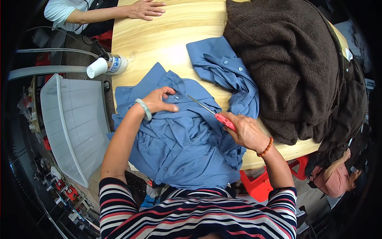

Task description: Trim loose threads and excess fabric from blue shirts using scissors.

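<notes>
A blue button-up shirt [187, 143] lies rumpled on the near part of the table, hanging over its front edge. My left hand [160, 99] rests on the shirt near the collar, its thumb and forefinger apart on either side of a small button [176, 98]. In my right hand [248, 131] is a pair of red-handled scissors [225, 121], seen edge-on. Their slim metal blade points up and left, its tip at the cloth near the button. I cannot tell whether the blades are apart.
Brown fleecy cloth [286, 67] is heaped on the right, beside a blue sleeve [225, 63]. A paper cup [97, 68] and a bottle [118, 64] are at the table's left edge. A pale plastic bin [79, 119] stands left. Another person's hand [146, 9] lies at the far edge.
</notes>
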`<state>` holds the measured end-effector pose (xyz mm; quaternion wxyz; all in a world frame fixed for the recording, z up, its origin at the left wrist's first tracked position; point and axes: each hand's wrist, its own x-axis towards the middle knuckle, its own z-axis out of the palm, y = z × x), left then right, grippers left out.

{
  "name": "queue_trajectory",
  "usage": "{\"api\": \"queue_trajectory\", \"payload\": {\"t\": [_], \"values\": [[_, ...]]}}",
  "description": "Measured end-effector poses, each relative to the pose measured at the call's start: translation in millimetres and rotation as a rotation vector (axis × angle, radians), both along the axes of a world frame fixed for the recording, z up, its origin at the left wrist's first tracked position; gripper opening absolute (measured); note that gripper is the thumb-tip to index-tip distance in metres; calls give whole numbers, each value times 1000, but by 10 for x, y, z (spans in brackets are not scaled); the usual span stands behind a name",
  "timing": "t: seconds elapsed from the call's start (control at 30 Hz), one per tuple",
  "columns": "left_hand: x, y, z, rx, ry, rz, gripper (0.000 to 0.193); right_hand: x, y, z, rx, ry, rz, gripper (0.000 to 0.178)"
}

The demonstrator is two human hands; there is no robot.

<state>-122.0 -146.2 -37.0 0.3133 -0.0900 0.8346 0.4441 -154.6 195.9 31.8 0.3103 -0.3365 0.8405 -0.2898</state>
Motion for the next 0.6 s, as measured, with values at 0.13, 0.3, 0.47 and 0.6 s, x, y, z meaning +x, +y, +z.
{"api": "queue_trajectory", "payload": {"t": [0.13,0.3,0.47,0.6], "values": [[59,-35,-170,377,-282,453,17,32,-28,-6,21,31,52,37],[335,-11,-336,232,-57,480,15,75,-270,208,40,86,141,25],[377,-30,-212,472,-106,679,14,149,-571,117,-75,80,263,21],[441,-147,-197,266,-32,585,17,138,-558,143,-8,91,223,20]]}}
